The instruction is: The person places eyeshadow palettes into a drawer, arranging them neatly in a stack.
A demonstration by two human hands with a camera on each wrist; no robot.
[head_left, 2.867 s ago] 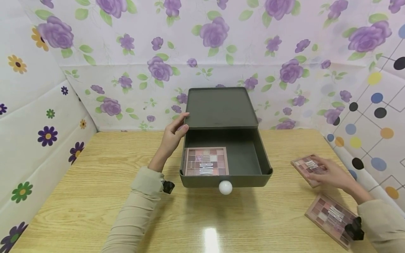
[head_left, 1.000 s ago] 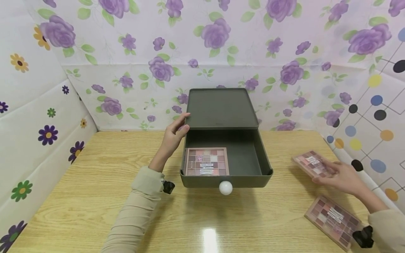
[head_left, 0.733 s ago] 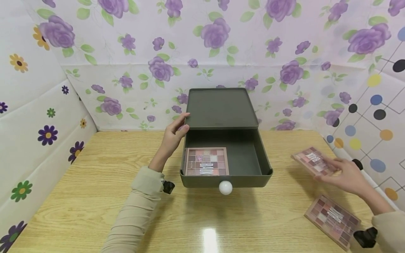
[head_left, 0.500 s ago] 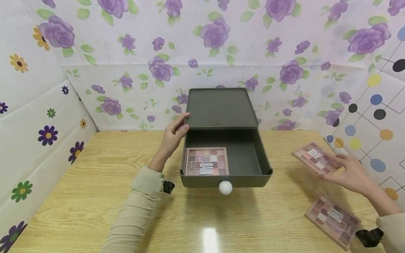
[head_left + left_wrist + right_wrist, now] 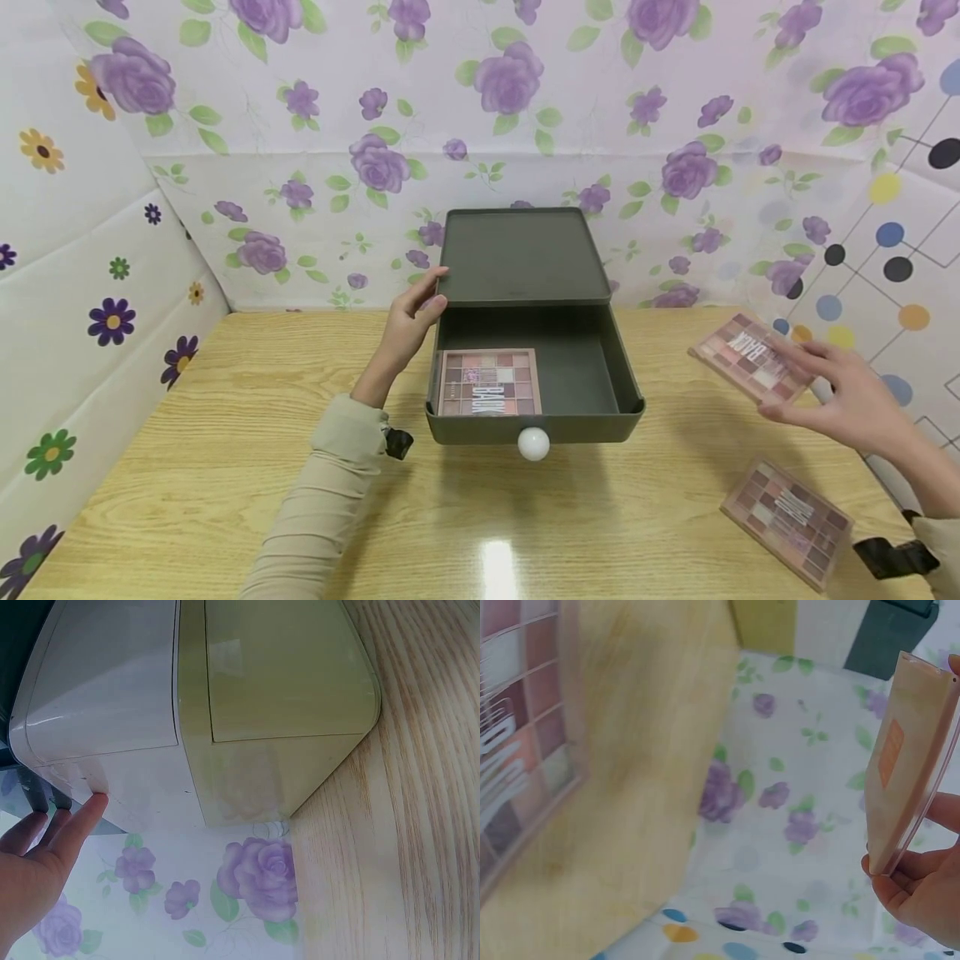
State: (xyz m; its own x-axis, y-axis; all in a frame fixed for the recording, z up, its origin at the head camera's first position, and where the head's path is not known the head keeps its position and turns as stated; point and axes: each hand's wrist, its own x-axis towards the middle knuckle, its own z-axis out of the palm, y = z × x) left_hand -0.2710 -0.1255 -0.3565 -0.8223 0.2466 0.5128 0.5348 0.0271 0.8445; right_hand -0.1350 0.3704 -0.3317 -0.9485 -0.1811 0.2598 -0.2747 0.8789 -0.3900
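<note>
Lifted off the tabletop (image 5: 225, 467), 1 palette (image 5: 750, 357) sits pinched in your right hand (image 5: 855, 408); your left hand (image 5: 408, 321), fingers straight, steadies the open drawer box (image 5: 525, 250).

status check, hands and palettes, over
Left hand braces box corner. Right hand holds palette lifted off table. Drawer open, one palette inside, right half free. Path clear; spare palette on table.
</note>
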